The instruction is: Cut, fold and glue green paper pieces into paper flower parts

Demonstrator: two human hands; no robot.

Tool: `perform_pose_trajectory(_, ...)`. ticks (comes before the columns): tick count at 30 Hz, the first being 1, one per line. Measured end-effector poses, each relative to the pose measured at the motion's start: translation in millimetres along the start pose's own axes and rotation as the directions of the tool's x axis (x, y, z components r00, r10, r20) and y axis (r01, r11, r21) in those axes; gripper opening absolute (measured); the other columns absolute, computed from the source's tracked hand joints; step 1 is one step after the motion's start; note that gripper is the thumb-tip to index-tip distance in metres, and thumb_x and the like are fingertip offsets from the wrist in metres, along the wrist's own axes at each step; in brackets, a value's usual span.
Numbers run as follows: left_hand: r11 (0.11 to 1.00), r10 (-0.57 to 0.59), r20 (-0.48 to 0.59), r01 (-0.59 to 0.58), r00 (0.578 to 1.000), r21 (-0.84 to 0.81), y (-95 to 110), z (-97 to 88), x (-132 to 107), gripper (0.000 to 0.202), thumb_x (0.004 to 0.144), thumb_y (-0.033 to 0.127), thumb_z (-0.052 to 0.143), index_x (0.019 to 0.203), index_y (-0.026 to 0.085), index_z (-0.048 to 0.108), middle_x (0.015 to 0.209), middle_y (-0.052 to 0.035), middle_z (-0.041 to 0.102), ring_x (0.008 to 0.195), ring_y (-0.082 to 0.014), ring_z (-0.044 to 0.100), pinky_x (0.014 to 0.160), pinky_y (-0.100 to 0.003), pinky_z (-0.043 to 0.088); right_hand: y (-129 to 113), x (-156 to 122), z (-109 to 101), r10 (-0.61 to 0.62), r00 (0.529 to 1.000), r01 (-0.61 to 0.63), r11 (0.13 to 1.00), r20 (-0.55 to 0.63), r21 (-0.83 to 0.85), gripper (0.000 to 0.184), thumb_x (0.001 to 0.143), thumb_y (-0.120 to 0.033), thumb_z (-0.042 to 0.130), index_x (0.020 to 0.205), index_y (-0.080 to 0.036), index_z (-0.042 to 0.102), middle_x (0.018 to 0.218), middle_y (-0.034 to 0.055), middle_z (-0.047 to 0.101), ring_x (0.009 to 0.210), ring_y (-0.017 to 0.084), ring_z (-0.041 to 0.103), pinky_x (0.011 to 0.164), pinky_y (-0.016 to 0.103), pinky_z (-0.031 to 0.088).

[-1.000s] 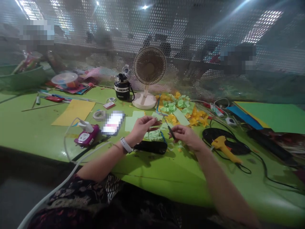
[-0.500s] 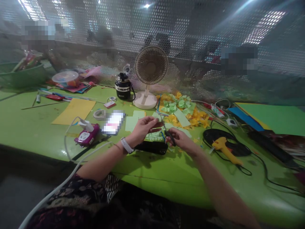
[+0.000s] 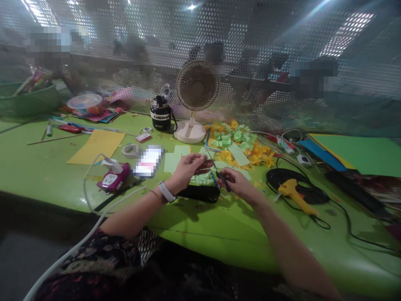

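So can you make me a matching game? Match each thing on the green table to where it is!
Things:
1. Yellow glue gun
2. Desk fan
3. White-strapped watch
4. Black-handled scissors

Places:
A. In the right hand
B. Around the left wrist
C. Lying on a black oval pad
D. Standing on its round base

Right pairs: 1-C, 2-D, 3-B, 4-A

Behind our left fingers (image 3: 200,164) we wear a white smartwatch (image 3: 165,191) and thin bracelet (image 3: 152,192), and farther back a dark floral garment (image 3: 94,255).
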State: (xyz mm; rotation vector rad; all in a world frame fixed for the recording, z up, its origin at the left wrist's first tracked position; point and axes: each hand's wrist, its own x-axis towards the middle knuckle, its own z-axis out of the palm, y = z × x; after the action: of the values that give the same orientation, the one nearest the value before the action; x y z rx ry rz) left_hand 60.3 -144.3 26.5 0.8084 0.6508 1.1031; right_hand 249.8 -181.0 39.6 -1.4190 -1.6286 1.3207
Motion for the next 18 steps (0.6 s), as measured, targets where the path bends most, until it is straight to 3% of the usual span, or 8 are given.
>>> perform_pose_trajectory(12, 1.000, -0.002, -0.031, 0.001, 1.000, -0.019, 0.7, 1.7, -1.5, 0.027, 0.077, 0.028, 0.079, 0.082, 0.013, 0.057, 0.082, -0.0098, 0.076, 0.080, -0.0192, 0.075, 0.082, -0.034, 0.059, -0.6, 1.8, 1.3, 0.003, 1.000, -0.002, 1.000, -0.010, 0.011, 0.056, 0.055, -0.067, 0.079, 0.072, -0.022, 0.051, 0.062, -0.0037, 0.055, 0.058, 0.013, 0.053, 0.053, 0.025, 0.039)
perform_pose_trajectory(18, 1.000, -0.006, -0.039, 0.005, 0.999, -0.018, 1.1, 1.9, -1.5, 0.028, 0.076, 0.029, 0.080, 0.082, 0.013, 0.058, 0.083, -0.0090, 0.076, 0.082, -0.0191, 0.075, 0.088, -0.038, 0.058, 4.0, 1.8, 1.0, -0.036, 0.999, 0.036, 0.999, -0.024, 0.016, 0.054, 0.061, -0.067, 0.077, 0.073, -0.021, 0.051, 0.064, -0.0037, 0.056, 0.060, 0.013, 0.056, 0.056, 0.026, 0.042)
